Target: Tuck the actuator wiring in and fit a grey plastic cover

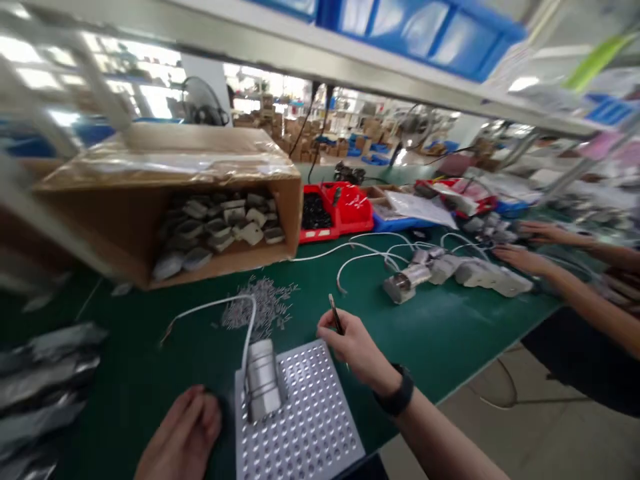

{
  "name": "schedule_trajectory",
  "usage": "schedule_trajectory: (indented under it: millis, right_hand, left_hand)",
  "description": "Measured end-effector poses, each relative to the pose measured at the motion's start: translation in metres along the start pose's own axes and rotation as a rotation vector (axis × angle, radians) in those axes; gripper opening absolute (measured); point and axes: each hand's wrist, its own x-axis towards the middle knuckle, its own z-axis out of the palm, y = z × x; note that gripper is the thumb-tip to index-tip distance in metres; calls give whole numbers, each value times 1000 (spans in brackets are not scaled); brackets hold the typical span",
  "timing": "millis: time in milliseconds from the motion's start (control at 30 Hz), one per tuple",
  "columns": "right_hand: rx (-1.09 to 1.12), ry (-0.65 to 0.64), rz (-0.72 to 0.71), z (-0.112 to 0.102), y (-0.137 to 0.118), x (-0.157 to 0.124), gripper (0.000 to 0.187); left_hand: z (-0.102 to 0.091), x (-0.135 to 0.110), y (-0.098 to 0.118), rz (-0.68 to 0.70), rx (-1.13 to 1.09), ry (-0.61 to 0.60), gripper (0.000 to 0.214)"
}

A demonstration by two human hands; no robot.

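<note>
Here's the right hand [357, 347], just beyond the plate's right edge, fingers closed on a slim dark tool [339, 321], tip up and away from the wearer. It's a pencil-style hold, which probably suits fine control. Over to the left hand [187, 433]: fingers curled, low beside the plate [310, 413], apart from the housing, and whether anything sits inside that curl I cannot tell.

The silver housing [264, 380] is on the plate's left part, between the hands, likely there for easy reach from both. Those rows of dimples may help steady it. It seems to lie down, long axis running away from the wearer, one end towards the small parts [263, 303], the other back at the wearer. Its white cable [210, 305] rises by the left side, arcs over and trails off left, its loose end on the green bench [400, 340], leaving the plate's right side uncluttered.
</note>
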Motion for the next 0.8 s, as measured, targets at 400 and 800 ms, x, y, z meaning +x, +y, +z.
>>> schedule_trajectory:
  millis: [400,800]
  right_hand:
    - [-160,-221,17,57,27,9,16]
    - [-474,-328,-351,52,32,-6,34]
  left_hand:
    - [11,17,3,359,659,-49,30]
    - [19,19,11,614,1036,-246,25]
